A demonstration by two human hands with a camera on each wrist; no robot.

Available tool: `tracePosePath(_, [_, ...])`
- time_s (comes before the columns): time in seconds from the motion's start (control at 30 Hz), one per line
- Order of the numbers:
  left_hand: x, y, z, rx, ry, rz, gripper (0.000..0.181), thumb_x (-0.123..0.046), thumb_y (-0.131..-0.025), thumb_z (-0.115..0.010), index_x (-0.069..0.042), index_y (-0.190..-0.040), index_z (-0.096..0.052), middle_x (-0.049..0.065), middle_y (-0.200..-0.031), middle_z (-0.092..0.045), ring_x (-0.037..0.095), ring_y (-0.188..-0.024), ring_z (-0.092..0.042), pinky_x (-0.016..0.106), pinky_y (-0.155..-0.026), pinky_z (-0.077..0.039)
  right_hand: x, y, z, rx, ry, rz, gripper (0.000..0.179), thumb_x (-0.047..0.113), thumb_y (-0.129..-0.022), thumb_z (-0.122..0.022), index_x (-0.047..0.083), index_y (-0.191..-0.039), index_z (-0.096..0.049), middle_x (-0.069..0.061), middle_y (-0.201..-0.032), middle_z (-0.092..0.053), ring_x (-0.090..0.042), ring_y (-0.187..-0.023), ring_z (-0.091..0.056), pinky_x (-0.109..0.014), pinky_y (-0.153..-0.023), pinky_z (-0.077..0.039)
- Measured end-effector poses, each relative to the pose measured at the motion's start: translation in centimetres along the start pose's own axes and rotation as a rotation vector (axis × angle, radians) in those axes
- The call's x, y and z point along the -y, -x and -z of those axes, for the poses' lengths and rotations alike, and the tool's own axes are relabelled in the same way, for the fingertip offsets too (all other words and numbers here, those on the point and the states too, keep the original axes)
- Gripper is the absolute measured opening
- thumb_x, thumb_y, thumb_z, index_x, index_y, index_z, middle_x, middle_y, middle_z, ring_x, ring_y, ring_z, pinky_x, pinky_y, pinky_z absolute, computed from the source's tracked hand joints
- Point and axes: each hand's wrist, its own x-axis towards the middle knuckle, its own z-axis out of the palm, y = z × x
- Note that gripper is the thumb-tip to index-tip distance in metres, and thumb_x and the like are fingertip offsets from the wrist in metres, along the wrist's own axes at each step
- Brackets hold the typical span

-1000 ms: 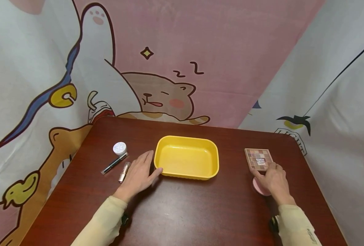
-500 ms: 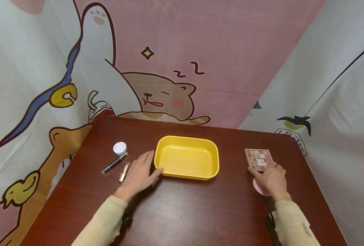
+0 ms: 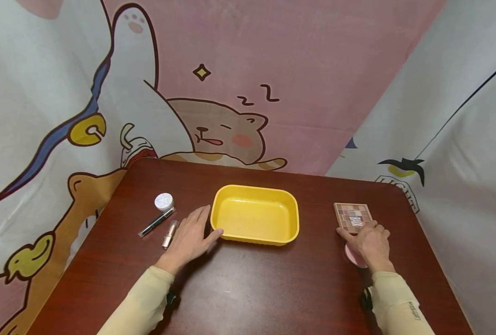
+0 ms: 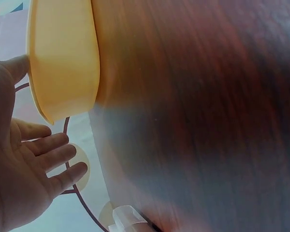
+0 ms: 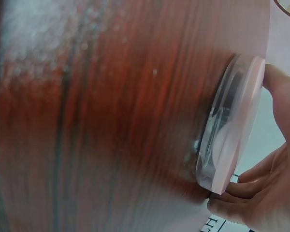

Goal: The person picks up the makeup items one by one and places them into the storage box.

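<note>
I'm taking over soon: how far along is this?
Done: apparently nothing; the yellow tray is bare. In hand: the left hand has its thumb at the rim, the right hand is over the pink compact, by the palette, grip unclear. Remaining, if everything goes in: those two, white jar, pen, lipstick, all on the table.

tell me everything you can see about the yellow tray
The yellow tray is a shallow, open-topped rectangle with rounded corners, low walls and a raised rim. It looks like smooth, slightly glossy plastic, with pale reflections on its bare floor. It sits upright on the dark reddish-brown table, its long sides running across the head view. The left hand is beside its left end, the thumb tip at the near-left rim, apparently touching it. Its underside is hidden.
</note>
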Motion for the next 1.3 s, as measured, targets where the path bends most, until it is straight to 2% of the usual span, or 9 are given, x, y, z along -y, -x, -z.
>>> tracePosePath(0.23, [-0.12,0.05,0.12,-0.008,0.029,-0.016,0.085,-0.051,-0.097,-0.067,0.002,-0.156,-0.039,0.023,-0.153,-0.048,0.041,-0.141,-0.047,0.065,-0.11,-0.041,-0.05,-0.06,-0.2,-0.041,0.013,0.017,0.108,0.062,-0.085,-0.072,-0.032,-0.122,-0.034,-0.046,-0.105,-0.041,-0.057,-0.098,-0.043,-0.063,-0.084,-0.043])
tracePosePath(0.47, [0.09,0.0,-0.14,-0.026,0.033,-0.054,0.08,-0.046,-0.097,-0.069,0.002,-0.155,-0.042,0.023,-0.152,-0.049,0.04,-0.14,-0.048,0.061,-0.109,-0.043,-0.05,-0.21,-0.1,-0.066,0.014,0.01,0.105,0.058,-0.082,-0.076,-0.031,-0.12,-0.036,-0.047,-0.103,-0.043,-0.058,-0.097,-0.045,-0.061,-0.08,-0.042])
tracePosePath(0.8, [0.12,0.02,-0.19,-0.019,0.046,-0.051,0.079,-0.045,-0.097,-0.069,0.001,-0.155,-0.042,0.022,-0.154,-0.048,0.04,-0.141,-0.048,0.061,-0.109,-0.043,-0.3,-0.36,0.0,-0.035,0.002,-0.019,0.102,0.061,-0.082,-0.074,-0.028,-0.118,-0.038,-0.042,-0.102,-0.043,-0.054,-0.098,-0.042,-0.06,-0.083,-0.042])
tracePosePath(1.03, [0.19,0.04,-0.25,-0.003,0.043,-0.035,0.08,-0.047,-0.098,-0.068,0.0,-0.157,-0.04,0.02,-0.156,-0.047,0.038,-0.143,-0.046,0.061,-0.11,-0.042,-0.41,-0.29,0.08,-0.013,-0.035,-0.038,0.102,0.06,-0.084,-0.072,-0.027,-0.122,-0.037,-0.042,-0.106,-0.042,-0.055,-0.102,-0.039,-0.062,-0.086,-0.044])
tracePosePath(1.3, [0.1,0.04,-0.25,-0.008,0.039,-0.037,0.081,-0.047,-0.097,-0.069,0.0,-0.157,-0.04,0.02,-0.156,-0.047,0.038,-0.143,-0.046,0.061,-0.11,-0.043,-0.54,0.14,0.59,-0.022,-0.061,-0.029,0.1,0.059,-0.084,-0.073,-0.025,-0.124,-0.037,-0.043,-0.111,-0.042,-0.055,-0.104,-0.038,-0.064,-0.087,-0.044])
